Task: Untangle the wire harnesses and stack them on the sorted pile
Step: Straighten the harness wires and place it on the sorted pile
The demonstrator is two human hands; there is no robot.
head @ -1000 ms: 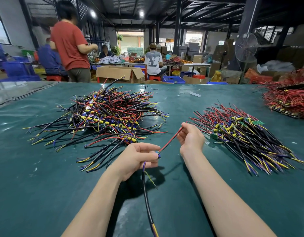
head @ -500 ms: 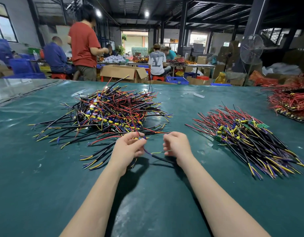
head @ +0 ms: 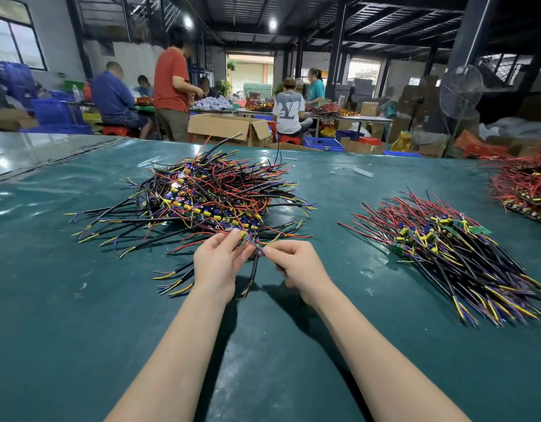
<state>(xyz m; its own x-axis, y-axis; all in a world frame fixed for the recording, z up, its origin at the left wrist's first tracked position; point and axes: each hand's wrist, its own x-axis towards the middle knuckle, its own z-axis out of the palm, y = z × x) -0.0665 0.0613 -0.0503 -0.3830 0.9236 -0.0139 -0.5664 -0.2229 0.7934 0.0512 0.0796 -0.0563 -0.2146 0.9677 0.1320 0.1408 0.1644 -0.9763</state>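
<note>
Two pinch grips — left hand point(head: 219, 263), right hand point(head: 297, 266) — one harness point(head: 253, 272).

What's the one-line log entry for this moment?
phase: untangling | left hand: pinches wire harness | right hand: pinches same harness | tangled pile: ahead | sorted pile: right

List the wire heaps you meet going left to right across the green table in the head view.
tangled heap → sorted pile → red-wire heap at the right edge. The left hand and right hand overlap the tangled heap, so they are left out.
</note>
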